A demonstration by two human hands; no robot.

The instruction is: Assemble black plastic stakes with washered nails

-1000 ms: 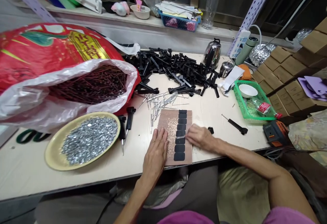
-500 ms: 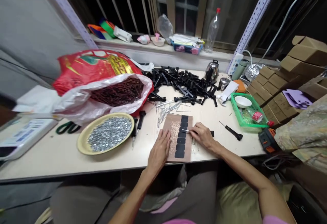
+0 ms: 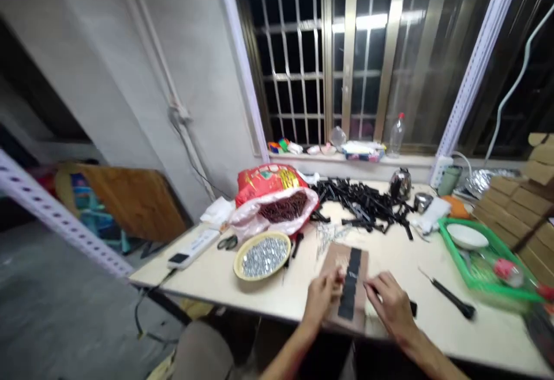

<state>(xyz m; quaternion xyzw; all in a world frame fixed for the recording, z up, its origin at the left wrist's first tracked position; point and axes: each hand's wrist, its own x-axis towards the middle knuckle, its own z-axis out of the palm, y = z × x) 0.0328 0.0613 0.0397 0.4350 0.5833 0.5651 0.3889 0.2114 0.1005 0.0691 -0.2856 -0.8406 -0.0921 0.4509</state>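
Note:
In the head view a brown board (image 3: 362,296) lies near the table's front edge, with a row of black rectangular pads (image 3: 347,305) down it and small pale bits on its left half. Over the board's left edge is my left hand (image 3: 319,299), fingers bent together, somewhat blurred; what they pinch, if anything, cannot be made out. Beside the right edge my right hand (image 3: 392,305) is closed, thumb and fingers pinched on something too small to name. A black end (image 3: 414,309) shows just right of that hand. Small silvery marks (image 3: 352,274) lie on the pads.
A yellow bowl of silvery metal pieces (image 3: 236,265) and a red bag of dark thin rods (image 3: 264,179) are to the left. Behind lie heaped black handles (image 3: 363,198) and thin metal rods (image 3: 331,234). To the right are a black-handled tool (image 3: 452,298) and a green basket (image 3: 485,290).
The view has swung up and to the left. My left hand has gone from lying flat on the board to bent fingers; the right has drawn back to the board's right edge.

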